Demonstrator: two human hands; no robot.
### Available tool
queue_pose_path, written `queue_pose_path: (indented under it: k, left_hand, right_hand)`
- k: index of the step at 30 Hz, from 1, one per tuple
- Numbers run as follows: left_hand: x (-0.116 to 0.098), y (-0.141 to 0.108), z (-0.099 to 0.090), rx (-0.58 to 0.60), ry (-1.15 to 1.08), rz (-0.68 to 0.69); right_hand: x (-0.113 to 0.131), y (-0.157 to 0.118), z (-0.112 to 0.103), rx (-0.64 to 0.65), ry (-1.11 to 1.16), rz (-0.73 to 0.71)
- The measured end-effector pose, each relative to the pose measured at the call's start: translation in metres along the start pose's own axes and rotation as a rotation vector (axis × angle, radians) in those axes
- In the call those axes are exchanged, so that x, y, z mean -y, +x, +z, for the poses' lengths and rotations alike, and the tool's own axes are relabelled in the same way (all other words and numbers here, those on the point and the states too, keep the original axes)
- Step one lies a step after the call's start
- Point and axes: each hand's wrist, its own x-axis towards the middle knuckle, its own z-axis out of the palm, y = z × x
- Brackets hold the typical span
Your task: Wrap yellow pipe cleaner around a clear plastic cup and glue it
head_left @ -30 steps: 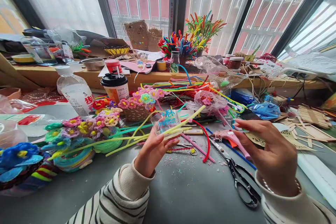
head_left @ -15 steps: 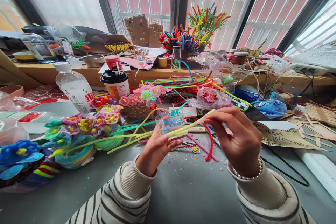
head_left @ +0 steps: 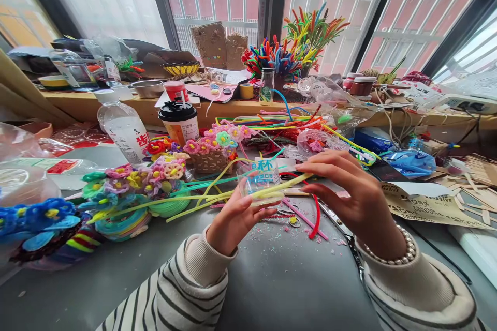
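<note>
Pale yellow pipe cleaners [head_left: 225, 195] run in a bundle across my left hand [head_left: 233, 220], their long ends trailing left over the flower pots. My left thumb presses on them while the other fingers lie beneath. At the bundle's right tip, my right hand [head_left: 349, 196] has its fingers stretched and parted, with thumb below and index finger above the ends. Just behind my left fingers is a clear plastic cup [head_left: 252, 182] with blue print; whether I touch it, I cannot tell. A red pipe cleaner [head_left: 315, 220] lies near, with scissors [head_left: 337, 221] partly beneath my right hand.
Pots of pipe-cleaner flowers [head_left: 135, 178] stand at left, near a water bottle [head_left: 123, 132] and a coffee cup [head_left: 179, 123]. Loose coloured pipe cleaners [head_left: 267, 123] pile up behind. At right are a paper sheet [head_left: 427, 209] and wooden sticks [head_left: 476, 186]. Glitter scraps dot the grey table [head_left: 287, 289].
My right fingers have gone from pinching the pipe cleaners' right end to spreading apart around it. My left hand keeps its hold. The whole view has shifted slightly.
</note>
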Motion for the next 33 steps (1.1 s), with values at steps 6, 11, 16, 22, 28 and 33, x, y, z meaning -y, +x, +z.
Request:
queue_pose_path:
  k: [6,11,16,22,28,33]
  left_hand:
    - [-0.001,-0.003,0.004,0.099,-0.077,0.000]
    - [0.001,-0.004,0.002,0.142,-0.093,-0.001]
    - [0.002,-0.005,0.003,0.132,-0.131,-0.003]
    - [-0.001,-0.005,0.006,0.145,-0.164,-0.002]
    - [-0.001,-0.005,0.006,0.170,-0.157,0.009]
    - [-0.001,-0.006,0.005,0.181,-0.133,0.016]
  right_hand:
    - [0.006,-0.004,-0.004,0.032,0.132,0.055]
    - [0.011,-0.006,-0.002,-0.027,0.169,0.116]
    - [0.009,-0.009,0.001,-0.032,0.296,0.106]
    - [0.012,-0.008,-0.003,-0.013,0.265,0.074]
    - [0.013,-0.005,-0.001,-0.004,0.216,0.030]
    - [0.014,-0.006,0.000,-0.001,0.214,0.048]
